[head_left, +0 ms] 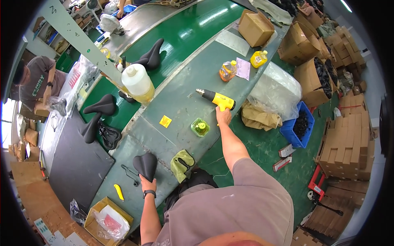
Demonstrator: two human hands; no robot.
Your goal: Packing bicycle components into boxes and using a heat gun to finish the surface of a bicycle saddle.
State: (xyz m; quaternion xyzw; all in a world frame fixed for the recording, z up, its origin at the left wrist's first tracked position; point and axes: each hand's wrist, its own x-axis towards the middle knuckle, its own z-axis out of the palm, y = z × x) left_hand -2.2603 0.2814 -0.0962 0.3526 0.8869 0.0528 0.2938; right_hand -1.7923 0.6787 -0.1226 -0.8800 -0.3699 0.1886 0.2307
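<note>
My left hand [147,184], with a dark band at its wrist, grips the near end of a black bicycle saddle [145,164] at the front of the grey-green bench. Farther right, my right hand [223,117] is closed round the handle of a yellow and black heat gun [221,101]. Its metal nozzle points left, well away from the saddle. Between my hands lie a green cloth [180,167] with a small dark item on it and a clear green tub [200,127]. A thin black cable [130,174] rests left of the saddle.
A yellow-handled knife [118,192] and a carton of plastic bags [96,233] are at the left. More black saddles [101,105] sit along the green conveyor [180,29]. A large white jug [137,82] stands beyond the bench. Across the conveyor, another person [37,80] works.
</note>
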